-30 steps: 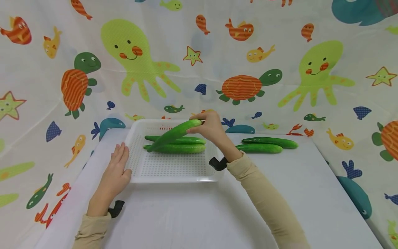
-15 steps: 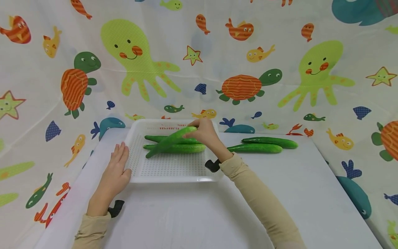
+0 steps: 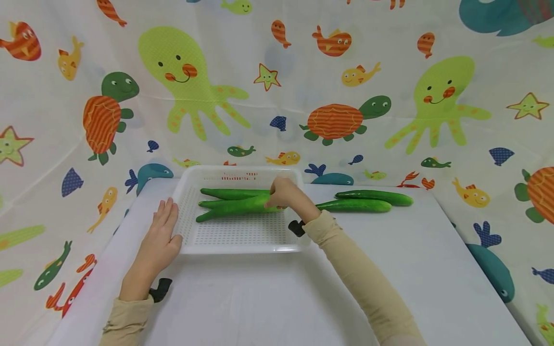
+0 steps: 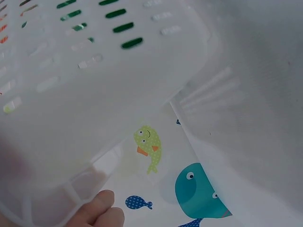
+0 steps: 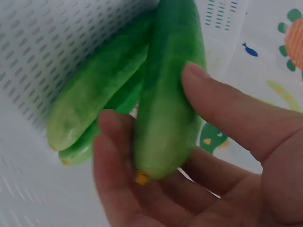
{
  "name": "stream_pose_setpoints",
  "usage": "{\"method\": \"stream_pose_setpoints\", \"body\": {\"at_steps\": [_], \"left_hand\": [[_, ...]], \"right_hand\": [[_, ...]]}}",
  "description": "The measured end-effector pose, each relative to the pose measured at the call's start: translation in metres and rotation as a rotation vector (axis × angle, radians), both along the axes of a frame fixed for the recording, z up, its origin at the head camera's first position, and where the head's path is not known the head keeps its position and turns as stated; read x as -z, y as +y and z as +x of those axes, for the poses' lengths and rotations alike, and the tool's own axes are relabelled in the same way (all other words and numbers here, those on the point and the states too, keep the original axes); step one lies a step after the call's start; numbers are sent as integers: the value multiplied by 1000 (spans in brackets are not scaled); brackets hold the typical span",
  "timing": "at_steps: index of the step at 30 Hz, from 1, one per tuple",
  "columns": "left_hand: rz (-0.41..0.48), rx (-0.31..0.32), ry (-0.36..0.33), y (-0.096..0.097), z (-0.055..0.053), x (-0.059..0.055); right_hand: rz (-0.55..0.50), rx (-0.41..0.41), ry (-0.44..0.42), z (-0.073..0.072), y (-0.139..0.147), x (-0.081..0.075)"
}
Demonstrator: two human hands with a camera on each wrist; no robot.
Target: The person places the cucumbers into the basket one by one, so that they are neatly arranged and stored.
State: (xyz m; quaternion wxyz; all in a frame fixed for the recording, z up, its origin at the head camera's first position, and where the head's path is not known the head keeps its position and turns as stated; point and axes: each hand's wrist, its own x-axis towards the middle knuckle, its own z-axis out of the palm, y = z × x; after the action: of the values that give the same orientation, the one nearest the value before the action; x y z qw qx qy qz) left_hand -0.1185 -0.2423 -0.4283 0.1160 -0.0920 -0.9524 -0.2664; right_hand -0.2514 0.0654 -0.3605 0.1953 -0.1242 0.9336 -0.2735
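In the head view my right hand (image 3: 289,193) holds a green cucumber (image 3: 235,207) near its right end, over the white slotted basket (image 3: 242,249). The right wrist view has this cucumber (image 5: 173,90) between thumb and curled fingers, its yellow tip showing. Two more cucumbers lie in the basket, a rear cucumber (image 3: 229,193) and a middle cucumber (image 3: 209,204) partly covered by the held one. My left hand (image 3: 157,240) rests along the basket's left side with fingers straight; its fingertips (image 4: 108,208) show beside the rim in the left wrist view.
Right of the basket, two cucumbers lie side by side on the white table, a back one (image 3: 376,197) and a front one (image 3: 357,206). A curtain (image 3: 277,96) printed with sea animals hangs behind the table (image 3: 268,298).
My right hand has lowered the held cucumber toward the front of the two in the basket, and its right end has come down to lie flatter. The left hand has stayed in place.
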Motion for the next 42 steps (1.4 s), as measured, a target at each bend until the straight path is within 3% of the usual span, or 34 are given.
{"method": "stream_pose_setpoints", "body": {"at_steps": [7, 14, 25, 29, 36, 42], "left_hand": [[-9, 6, 8, 0, 0, 0], [-8, 4, 3, 1, 1, -1], [-7, 3, 14, 2, 1, 0], [4, 3, -6, 3, 1, -2], [-9, -11, 0, 2, 2, -1], [-7, -7, 4, 2, 1, -1]], "right_hand": [[151, 13, -107, -2, -8, 12], [196, 66, -233, -3, -14, 23], [262, 44, -195, -2, -16, 33], [254, -2, -167, -2, -8, 20], [145, -99, -56, 4, 15, -30], [-45, -98, 24, 11, 52, -63]]}}
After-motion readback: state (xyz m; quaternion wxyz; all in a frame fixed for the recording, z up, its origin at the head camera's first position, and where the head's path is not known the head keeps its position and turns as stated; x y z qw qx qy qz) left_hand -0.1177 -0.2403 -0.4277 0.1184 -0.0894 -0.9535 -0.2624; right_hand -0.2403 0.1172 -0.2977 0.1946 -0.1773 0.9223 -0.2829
